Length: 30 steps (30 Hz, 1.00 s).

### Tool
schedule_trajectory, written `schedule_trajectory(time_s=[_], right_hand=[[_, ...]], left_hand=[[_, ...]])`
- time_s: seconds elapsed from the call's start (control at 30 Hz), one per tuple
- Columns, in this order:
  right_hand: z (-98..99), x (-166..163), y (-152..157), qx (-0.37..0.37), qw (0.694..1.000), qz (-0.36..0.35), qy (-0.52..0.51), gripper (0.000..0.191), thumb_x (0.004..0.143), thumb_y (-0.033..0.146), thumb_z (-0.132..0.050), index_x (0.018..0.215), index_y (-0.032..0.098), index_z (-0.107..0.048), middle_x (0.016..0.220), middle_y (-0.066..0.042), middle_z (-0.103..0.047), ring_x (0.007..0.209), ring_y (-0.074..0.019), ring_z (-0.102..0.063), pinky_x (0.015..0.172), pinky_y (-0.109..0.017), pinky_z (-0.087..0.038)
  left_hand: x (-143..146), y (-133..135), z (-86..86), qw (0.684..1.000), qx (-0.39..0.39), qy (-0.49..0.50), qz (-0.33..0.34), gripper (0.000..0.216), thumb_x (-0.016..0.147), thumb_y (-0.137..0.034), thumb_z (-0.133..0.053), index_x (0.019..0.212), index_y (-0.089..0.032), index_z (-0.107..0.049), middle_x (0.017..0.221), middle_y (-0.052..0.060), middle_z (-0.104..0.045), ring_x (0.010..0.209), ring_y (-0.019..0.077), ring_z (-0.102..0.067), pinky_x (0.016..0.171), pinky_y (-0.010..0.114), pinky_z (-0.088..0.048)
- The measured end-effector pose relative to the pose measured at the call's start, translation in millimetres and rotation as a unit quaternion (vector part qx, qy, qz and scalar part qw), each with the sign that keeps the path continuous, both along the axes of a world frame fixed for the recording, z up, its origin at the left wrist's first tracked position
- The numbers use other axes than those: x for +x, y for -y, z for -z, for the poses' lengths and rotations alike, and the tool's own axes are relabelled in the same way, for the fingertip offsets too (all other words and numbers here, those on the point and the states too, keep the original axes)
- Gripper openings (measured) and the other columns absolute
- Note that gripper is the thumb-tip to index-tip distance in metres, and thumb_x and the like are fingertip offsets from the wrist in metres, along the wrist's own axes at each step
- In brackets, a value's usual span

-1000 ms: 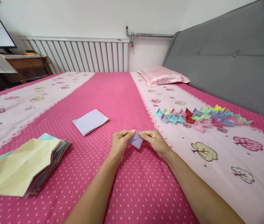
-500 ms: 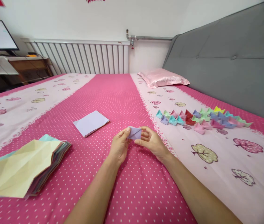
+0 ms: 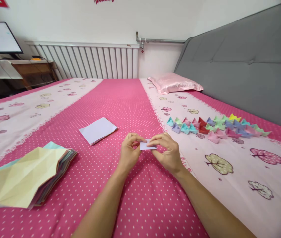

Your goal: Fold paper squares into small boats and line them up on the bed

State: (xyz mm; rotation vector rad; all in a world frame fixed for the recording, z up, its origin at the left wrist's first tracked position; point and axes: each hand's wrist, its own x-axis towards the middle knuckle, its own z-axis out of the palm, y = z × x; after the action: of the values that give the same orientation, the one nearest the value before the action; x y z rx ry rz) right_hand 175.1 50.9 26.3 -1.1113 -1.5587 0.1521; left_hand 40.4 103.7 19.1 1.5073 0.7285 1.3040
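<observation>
Both hands meet over the pink dotted middle strip of the bed (image 3: 135, 99), toward its near edge. The left hand (image 3: 128, 152) and the right hand (image 3: 166, 152) each pinch an end of a small folded lilac paper (image 3: 147, 145) between thumb and fingertips, holding it just above the cover. A flat lilac sheet (image 3: 97, 130) lies beyond the left hand.

A small folded piece of pale lavender paper (image 3: 147, 145) is pinched between the left hand (image 3: 129, 152) and right hand (image 3: 166, 152), above the pink dotted bedsheet (image 3: 120, 105). It sits level, only a narrow strip showing.
</observation>
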Motion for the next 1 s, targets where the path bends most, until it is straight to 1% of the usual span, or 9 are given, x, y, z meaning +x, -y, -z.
schedule_trajectory(time_s=[0.07, 0.17, 0.27, 0.37, 0.5, 0.67, 0.77, 0.9, 1.0], right_hand=[[0.7, 1, 0, -0.003, 1.0, -0.008, 0.007, 0.017, 0.07, 0.014, -0.061, 0.076, 0.028, -0.069, 0.085, -0.002, -0.062, 0.084, -0.0188, -0.055, 0.076, -0.035, -0.045], [1.6, 3, -2, -0.01, 0.999, -0.023, -0.036, 0.02, 0.07, 0.013, -0.061, 0.077, 0.03, -0.07, 0.104, -0.002, -0.057, 0.095, -0.0186, -0.053, 0.083, -0.036, -0.044], [0.9, 7, -4, -0.041, 0.99, -0.09, -0.105, 0.019, 0.071, 0.014, -0.061, 0.077, 0.029, -0.071, 0.115, -0.002, -0.055, 0.1, -0.0178, -0.054, 0.088, -0.036, -0.043], [0.0, 9, -4, -0.102, 0.971, -0.158, -0.144, 0.016, 0.071, 0.017, -0.063, 0.078, 0.029, -0.072, 0.104, -0.002, -0.064, 0.094, -0.0179, -0.06, 0.083, -0.034, -0.047], [0.5, 10, -3, -0.137, 0.961, -0.176, -0.167, 0.013, 0.069, 0.02, -0.066, 0.078, 0.027, -0.073, 0.083, -0.002, -0.071, 0.075, -0.0169, -0.065, 0.07, -0.029, -0.051], [2.1, 12, -4, -0.154, 0.957, -0.166, -0.183, 0.012, 0.066, 0.019, -0.068, 0.076, 0.025, -0.073, 0.076, -0.002, -0.072, 0.07, -0.0177, -0.066, 0.067, -0.028, -0.052], [5.3, 12, -7, -0.136, 0.964, -0.12, -0.192, 0.011, 0.068, 0.021, -0.066, 0.077, 0.025, -0.073, 0.076, -0.002, -0.072, 0.072, -0.0186, -0.067, 0.07, -0.031, -0.053], [15.0, 13, -13, -0.129, 0.974, -0.024, -0.187, 0.013, 0.068, 0.022, -0.065, 0.079, 0.024, -0.072, 0.079, -0.001, -0.072, 0.075, -0.0201, -0.067, 0.074, -0.034, -0.052], [21.0, 13, -16, -0.15, 0.975, 0.003, -0.163, 0.014, 0.068, 0.021, -0.064, 0.079, 0.023, -0.072, 0.079, -0.001, -0.072, 0.075, -0.0203, -0.067, 0.075, -0.034, -0.052]], left_hand=[[0, -1, -0.6, 1.0, 0.0, 0.021, -0.01, 0.008, 0.061, -0.013, -0.065, 0.064, -0.02, -0.068, 0.08, 0.002, -0.05, 0.076, 0.0124, -0.049, 0.063, 0.022, -0.043], [0, -2, -2.4, 0.995, -0.062, 0.079, 0.018, 0.009, 0.056, -0.012, -0.068, 0.059, -0.021, -0.069, 0.076, 0.001, -0.051, 0.07, 0.0105, -0.049, 0.057, 0.021, -0.042], [-1, -1, -4.6, 0.986, -0.112, 0.108, 0.063, 0.008, 0.053, -0.014, -0.072, 0.057, -0.02, -0.069, 0.072, 0.0, -0.052, 0.062, 0.0085, -0.049, 0.053, 0.02, -0.04], [-2, 0, -6.4, 0.982, -0.126, 0.105, 0.09, 0.007, 0.052, -0.016, -0.074, 0.056, -0.018, -0.069, 0.07, 0.0, -0.051, 0.06, 0.008, -0.049, 0.053, 0.02, -0.04], [-3, 2, -8.3, 0.985, -0.126, 0.071, 0.09, 0.009, 0.052, -0.02, -0.076, 0.057, -0.016, -0.07, 0.066, 0.0, -0.051, 0.058, 0.0068, -0.049, 0.052, 0.019, -0.039], [-5, 5, -8.0, 0.982, -0.148, 0.037, 0.111, 0.01, 0.058, -0.022, -0.073, 0.066, -0.016, -0.07, 0.061, 0.001, -0.062, 0.054, 0.0085, -0.054, 0.052, 0.02, -0.041], [-5, 6, -8.0, 0.981, -0.148, 0.029, 0.118, 0.018, 0.061, -0.02, -0.071, 0.078, -0.017, -0.07, 0.067, 0.002, -0.066, 0.052, 0.0082, -0.055, 0.053, 0.02, -0.043], [-1, 6, -6.9, 0.98, -0.142, 0.029, 0.133, 0.035, 0.06, -0.016, -0.071, 0.094, -0.016, -0.066, 0.086, 0.007, -0.069, 0.072, 0.0147, -0.064, 0.07, 0.027, -0.048], [1, 4, -3.0, 0.985, -0.135, -0.003, 0.108, 0.03, 0.059, -0.015, -0.07, 0.089, -0.012, -0.067, 0.083, 0.008, -0.07, 0.075, 0.0165, -0.064, 0.071, 0.027, -0.049]])
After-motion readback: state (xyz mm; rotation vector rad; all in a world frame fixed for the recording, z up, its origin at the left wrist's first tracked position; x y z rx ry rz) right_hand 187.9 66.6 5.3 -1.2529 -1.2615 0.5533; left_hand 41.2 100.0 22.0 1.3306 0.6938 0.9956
